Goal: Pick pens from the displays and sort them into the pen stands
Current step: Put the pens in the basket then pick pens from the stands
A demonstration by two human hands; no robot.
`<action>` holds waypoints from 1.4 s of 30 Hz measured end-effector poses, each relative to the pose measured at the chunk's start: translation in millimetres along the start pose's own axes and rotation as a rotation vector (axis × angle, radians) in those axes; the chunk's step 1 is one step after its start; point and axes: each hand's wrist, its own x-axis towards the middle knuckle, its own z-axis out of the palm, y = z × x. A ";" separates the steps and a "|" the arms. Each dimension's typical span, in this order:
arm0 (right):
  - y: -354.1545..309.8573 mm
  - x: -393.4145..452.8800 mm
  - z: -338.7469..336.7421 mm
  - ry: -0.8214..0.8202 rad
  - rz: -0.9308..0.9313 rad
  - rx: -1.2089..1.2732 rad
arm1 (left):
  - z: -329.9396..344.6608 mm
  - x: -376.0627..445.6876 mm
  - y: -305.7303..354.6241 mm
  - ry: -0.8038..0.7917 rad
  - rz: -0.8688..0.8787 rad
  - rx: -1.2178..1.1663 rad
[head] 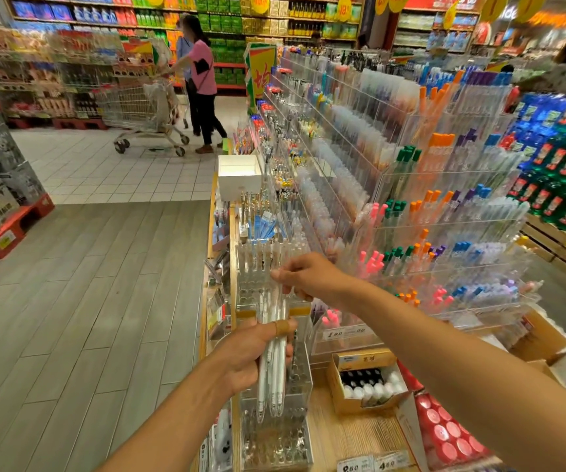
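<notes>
Left hand (252, 354) is gripping a bundle of white pens (275, 361), fingers curled round the barrels, thumb lying across the front with a tan plaster on it; the pens are standing nearly upright, tips down, hanging above the near clear pen stand (275, 434) at the near end of the display counter (353, 437). Right hand (309, 277) is reaching in from the right, fingers narrowly pinched on the top end of one pen in that bundle; motion blur is hiding which pen exactly. A second clear pen stand (263, 267) is sitting just behind the hands, along the counter's left edge, its far rows holding white pens upright. The stands are looking like transparent acrylic blocks drilled with rows of round holes. The counter top is showing pale wood grain. Near its right side an open cardboard box (365, 381) is holding small bottles with black and white caps, and a pack of red-capped items (445, 434) is lying beside it. Tiered clear acrylic racks (445, 212) of coloured pens are rising along the right. A white open box (239, 175) is sitting at the far end. The floor is grey wood-look planking, then pale tile further off, where a person in a pink top (203, 80) is pushing a wire trolley (145, 114) past stocked shelves.
</notes>
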 end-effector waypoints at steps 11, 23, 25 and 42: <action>-3.0 -8.9 7.1 0.129 0.135 -0.320 | 6.2 -0.8 -10.7 0.055 -0.008 0.061; -46.8 2.8 -41.0 0.432 -0.199 -0.352 | -0.1 -6.2 -11.1 0.034 -0.045 -0.046; -50.1 6.4 -43.6 0.444 -0.271 -0.483 | -2.5 -5.9 -10.7 0.042 -0.051 -0.076; -29.7 24.3 -29.6 0.304 -0.308 -0.724 | -15.0 -7.0 -4.3 0.083 -0.045 -0.166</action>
